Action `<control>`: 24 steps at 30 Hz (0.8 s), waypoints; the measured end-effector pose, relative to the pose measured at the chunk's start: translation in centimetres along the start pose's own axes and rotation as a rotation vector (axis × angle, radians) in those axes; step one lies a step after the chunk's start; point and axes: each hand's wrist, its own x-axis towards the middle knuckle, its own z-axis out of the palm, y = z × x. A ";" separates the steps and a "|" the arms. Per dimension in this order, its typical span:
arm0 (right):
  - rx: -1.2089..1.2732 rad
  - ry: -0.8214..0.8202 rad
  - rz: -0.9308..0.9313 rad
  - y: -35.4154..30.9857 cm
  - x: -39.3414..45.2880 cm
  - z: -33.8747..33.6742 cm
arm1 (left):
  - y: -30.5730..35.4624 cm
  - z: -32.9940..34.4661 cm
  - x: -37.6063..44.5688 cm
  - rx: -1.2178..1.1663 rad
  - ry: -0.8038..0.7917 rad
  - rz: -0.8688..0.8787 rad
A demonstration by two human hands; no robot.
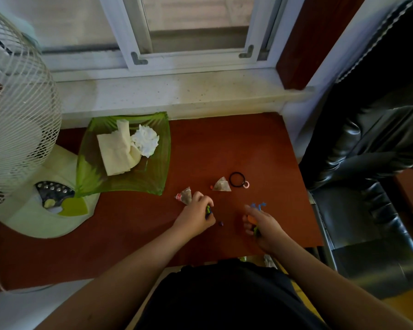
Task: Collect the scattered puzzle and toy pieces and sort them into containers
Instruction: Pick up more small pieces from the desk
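Note:
My left hand (196, 216) rests on the brown table (134, 234), its fingers closed around small green and blue toy pieces (208, 210). My right hand (264, 226) is curled around an orange piece (250, 218) and a green piece (256, 231). A blue toy figure (259, 206) lies just beyond its fingertips. A tiny dark piece (221, 224) sits between the hands. Two small clear triangular packets (222, 185) (185, 196) lie farther back, with a small orange bead (211, 186) beside the right one.
A green glass dish (157, 179) holding folded paper and a crumpled tissue stands at the back left. A black hair tie (237, 179) with a pink charm lies behind the packets. A white fan (17, 129) stands left, a black chair (367, 210) right, a window sill behind.

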 end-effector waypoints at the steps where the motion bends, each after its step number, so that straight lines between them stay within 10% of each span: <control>1: -0.135 0.007 -0.049 0.5 0.0 0.1 | 0.0 -0.1 0.0 -0.058 0.030 -0.001; 8: -1.134 0.023 -0.387 3.0 0.3 2.2 | -0.1 -0.9 -0.4 -0.696 0.065 -0.247; 24: -1.497 0.126 -0.453 4.5 0.9 5.4 | -2.2 -2.7 -3.0 -0.986 -0.106 -0.514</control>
